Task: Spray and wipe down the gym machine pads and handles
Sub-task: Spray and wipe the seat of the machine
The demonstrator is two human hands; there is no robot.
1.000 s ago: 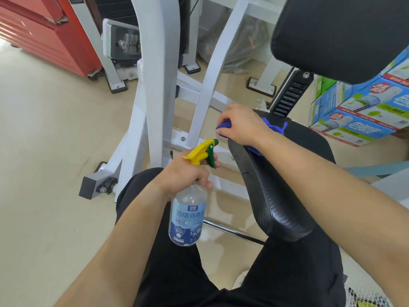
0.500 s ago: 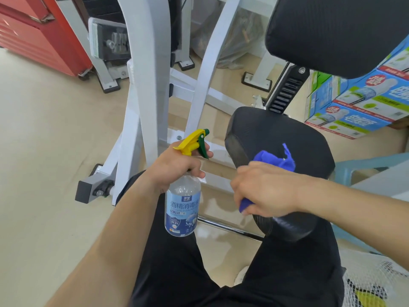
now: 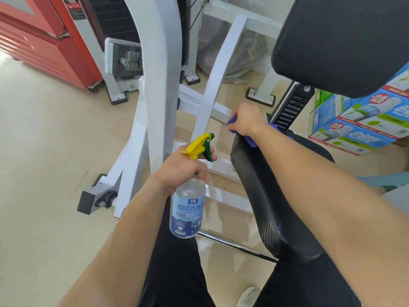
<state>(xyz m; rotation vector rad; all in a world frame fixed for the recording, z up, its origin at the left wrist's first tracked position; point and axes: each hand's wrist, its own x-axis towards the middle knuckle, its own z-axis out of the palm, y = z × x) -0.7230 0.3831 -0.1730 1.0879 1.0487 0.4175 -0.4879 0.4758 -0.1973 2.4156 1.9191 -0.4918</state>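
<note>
My left hand (image 3: 183,169) grips the neck of a clear spray bottle (image 3: 187,211) with a blue label and a yellow and green trigger, held upright left of the seat. The black seat pad (image 3: 263,196) of the white gym machine runs away from me at centre right. My right hand (image 3: 246,120) holds a blue cloth (image 3: 251,141) and presses it on the far left edge of that seat pad. Most of the cloth is hidden under the hand. A second black pad (image 3: 345,41) hangs above at the upper right.
The white machine frame (image 3: 163,74) rises just left of my hands, with a grey foot (image 3: 93,201) on the beige floor. A red cabinet (image 3: 44,41) stands far left. Blue printed boxes (image 3: 358,125) are stacked right of the seat. A chrome bar (image 3: 234,245) crosses below the seat.
My right hand slid the blue cloth from the near end of the seat pad back up to its far edge. The left hand kept the spray bottle in about the same place.
</note>
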